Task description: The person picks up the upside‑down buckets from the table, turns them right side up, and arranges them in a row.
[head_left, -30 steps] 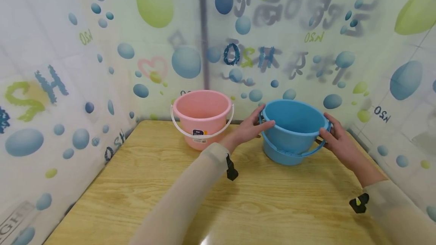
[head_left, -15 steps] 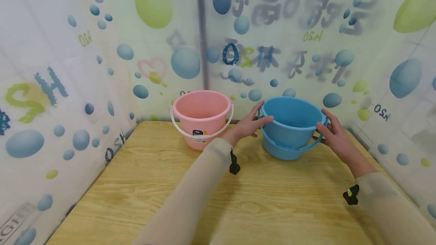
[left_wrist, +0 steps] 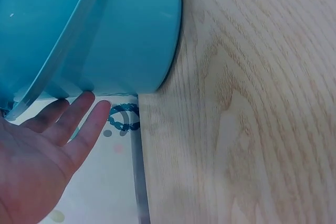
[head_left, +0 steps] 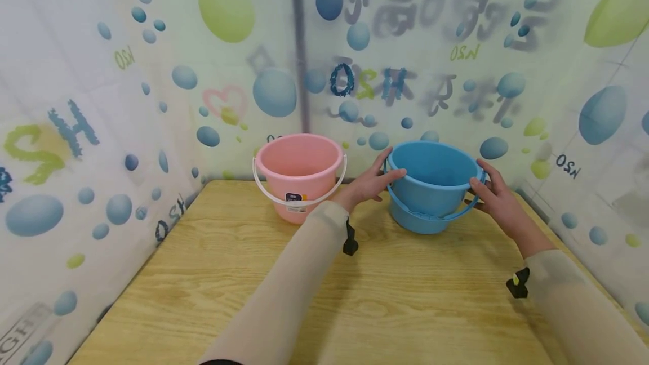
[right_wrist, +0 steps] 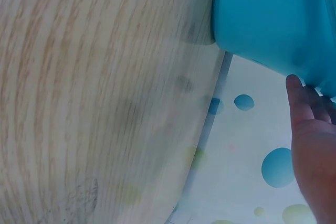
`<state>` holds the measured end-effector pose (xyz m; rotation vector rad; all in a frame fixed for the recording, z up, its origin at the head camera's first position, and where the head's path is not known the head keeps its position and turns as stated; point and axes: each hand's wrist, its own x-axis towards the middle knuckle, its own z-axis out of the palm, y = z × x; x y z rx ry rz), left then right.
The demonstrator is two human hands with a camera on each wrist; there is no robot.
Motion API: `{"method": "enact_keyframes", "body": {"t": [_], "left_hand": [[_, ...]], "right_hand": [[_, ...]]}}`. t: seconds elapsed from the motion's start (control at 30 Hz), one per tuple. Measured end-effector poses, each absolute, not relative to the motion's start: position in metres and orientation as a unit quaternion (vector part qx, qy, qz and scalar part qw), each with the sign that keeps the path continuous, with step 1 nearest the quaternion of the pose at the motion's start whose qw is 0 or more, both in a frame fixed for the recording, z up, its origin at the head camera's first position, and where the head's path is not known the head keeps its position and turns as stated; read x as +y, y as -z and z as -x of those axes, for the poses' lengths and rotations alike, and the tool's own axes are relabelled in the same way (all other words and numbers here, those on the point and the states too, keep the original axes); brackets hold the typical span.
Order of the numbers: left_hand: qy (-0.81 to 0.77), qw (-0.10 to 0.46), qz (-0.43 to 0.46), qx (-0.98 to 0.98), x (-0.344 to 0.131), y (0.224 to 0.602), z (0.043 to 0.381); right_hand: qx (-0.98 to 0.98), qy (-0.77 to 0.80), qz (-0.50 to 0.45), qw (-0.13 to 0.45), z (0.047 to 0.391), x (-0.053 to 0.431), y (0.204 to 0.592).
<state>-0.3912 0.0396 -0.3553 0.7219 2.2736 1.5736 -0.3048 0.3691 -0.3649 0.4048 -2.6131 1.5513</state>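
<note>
A blue bucket (head_left: pixel 428 187) stands upright on the wooden table (head_left: pixel 243 297), right of the middle, its handle hanging down in front. My left hand (head_left: pixel 367 187) spans its left side, thumb laid at the rim. In the left wrist view, the left fingers (left_wrist: pixel 79 124) are spread and fairly straight, tips against the bucket wall. On the opposite side my right hand (head_left: pixel 499 199) touches the bucket with its thumb near the rim. Straight fingers (right_wrist: pixel 302 100) press its wall in the right wrist view. A pink bucket (head_left: pixel 299 185) with a white handle stands left of my left hand.
Patterned curtains (head_left: pixel 228 83) with bubbles and lettering enclose the table behind and on both sides. Both buckets stand near the table's back edge. Long pale sleeves cover my arms, with a small black device (head_left: pixel 350 241) at each wrist.
The blue bucket has shifted back toward the curtain and slightly left, with both hands moving along at its sides. The pink bucket stays where it was.
</note>
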Motion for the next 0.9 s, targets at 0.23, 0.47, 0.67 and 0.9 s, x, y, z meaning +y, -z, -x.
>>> {"method": "enact_keyframes", "body": {"t": [0.23,0.47,0.67,0.9], "left_hand": [[-0.535,0.152,-0.246,0.794,0.0403,0.3558,0.3941],[-0.53,0.137,-0.253,0.798,0.0419,0.3532,0.3979],[-0.531,0.136,-0.256,0.796,0.0406,0.3522,0.3958],[-0.52,0.08,-0.261,0.809,0.0354,0.3475,0.3905]], "right_hand": [[-0.86,-0.496,-0.12,0.032,0.3076,0.3728,0.3651],[-0.87,-0.478,-0.116,0.047,0.3095,0.3749,0.3633],[-0.872,-0.472,-0.117,0.054,0.3098,0.3749,0.3652],[-0.856,-0.498,-0.112,0.084,0.3038,0.3771,0.3692]]}}
